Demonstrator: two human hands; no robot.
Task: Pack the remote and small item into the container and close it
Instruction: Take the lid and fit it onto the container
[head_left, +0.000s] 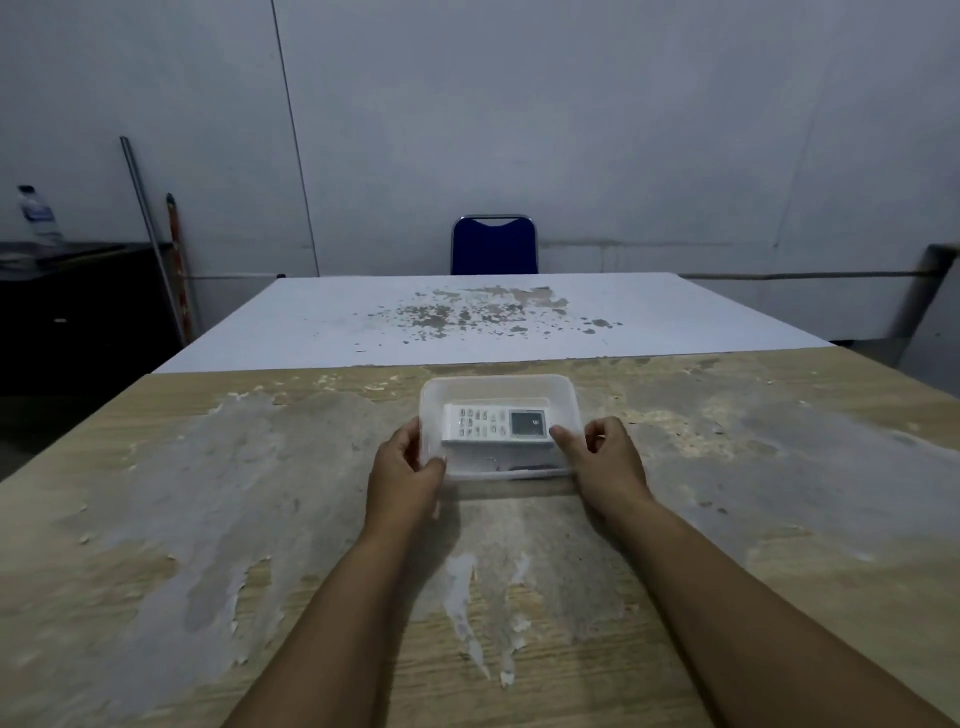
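Head view: remote lies flat inside clear container on worn table, left hand gripping its left rim, right hand gripping its right rim, small item indistinct.

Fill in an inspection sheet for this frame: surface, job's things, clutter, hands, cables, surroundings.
Surface: worn wooden table, coating peeled in patches.
Job's things: white remote lies inside the clear container; small item and lid cannot be made out.
Clutter: nothing seen.
Hands: left hand and right hand grip the container's near corners.
Cables: thin line runs down the wall.
Surroundings: blue chair, white table, bottle on a dark cabinet.
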